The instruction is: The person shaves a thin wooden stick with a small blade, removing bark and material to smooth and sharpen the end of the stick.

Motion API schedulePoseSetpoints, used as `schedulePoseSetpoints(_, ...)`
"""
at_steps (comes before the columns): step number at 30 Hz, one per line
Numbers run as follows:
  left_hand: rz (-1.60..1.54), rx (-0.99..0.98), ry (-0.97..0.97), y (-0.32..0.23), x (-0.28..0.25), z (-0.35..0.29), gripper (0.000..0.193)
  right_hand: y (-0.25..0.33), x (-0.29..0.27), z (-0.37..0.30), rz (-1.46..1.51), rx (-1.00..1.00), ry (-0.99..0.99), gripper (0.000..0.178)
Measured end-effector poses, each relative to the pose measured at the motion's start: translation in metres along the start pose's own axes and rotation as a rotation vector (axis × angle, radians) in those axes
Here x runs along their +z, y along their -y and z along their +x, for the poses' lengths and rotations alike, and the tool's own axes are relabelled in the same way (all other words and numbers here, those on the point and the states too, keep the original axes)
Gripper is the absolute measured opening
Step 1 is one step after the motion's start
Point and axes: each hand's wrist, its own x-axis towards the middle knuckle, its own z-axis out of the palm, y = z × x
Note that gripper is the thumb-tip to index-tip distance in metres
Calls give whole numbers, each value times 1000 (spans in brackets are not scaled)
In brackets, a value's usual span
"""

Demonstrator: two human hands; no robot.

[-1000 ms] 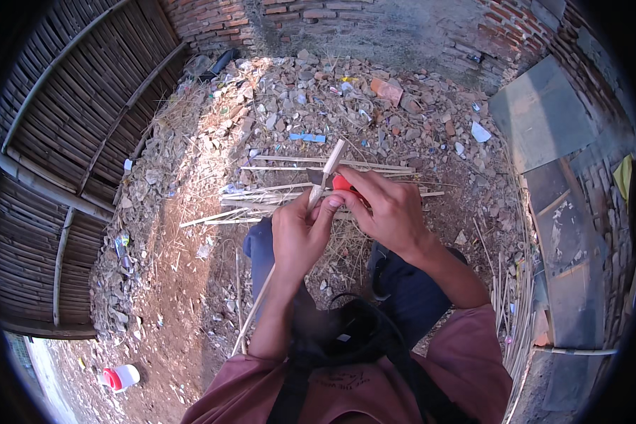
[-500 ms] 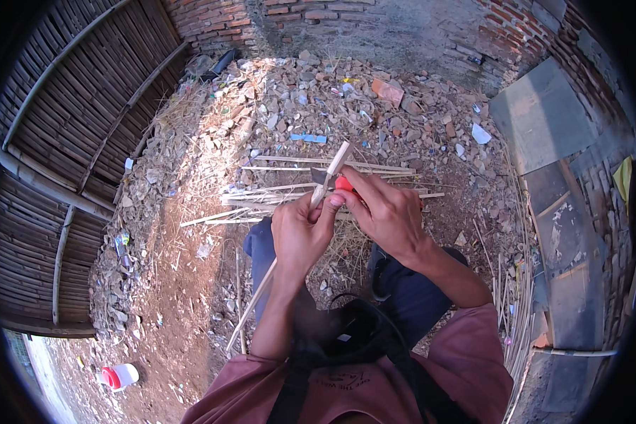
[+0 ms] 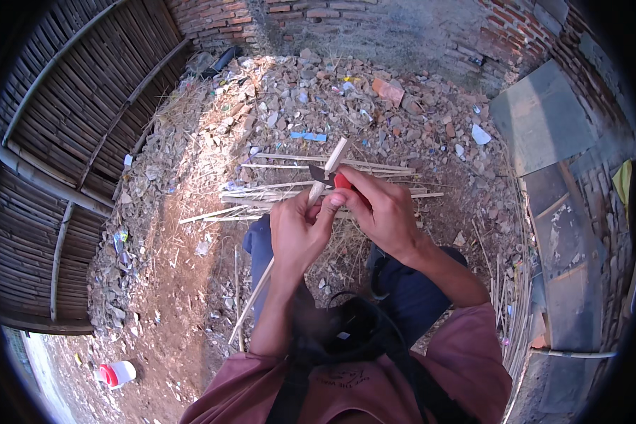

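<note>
My left hand is closed around a pale split bamboo strip, which slants from the lower left up past my fingers. In my right hand is a knife with a red handle. Its dark blade lies across the strip, just above my left fingers. Both thumbs are close together at the strip. On the ground beyond my hands lies a loose pile of pale bamboo strips, partly hidden by my hands.
Rubble and litter cover the ground up to a brick wall. A bamboo slat wall stands at left, grey boards lean at right. A red and white container is at lower left. More long strips lie at right.
The knife blade has shifted slightly and shows more of its flat side across the strip. The hands keep nearly the same place.
</note>
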Motion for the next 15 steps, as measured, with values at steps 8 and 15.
schedulePoseSetpoints(8, -224, -109, 158, 4, -13, 0, 44, -19, -8, 6, 391, 228, 232, 36)
schedulePoseSetpoints(15, -252, -61, 254, 1, -17, 4, 40, -28, -16, 8, 1183, 662, 436, 38)
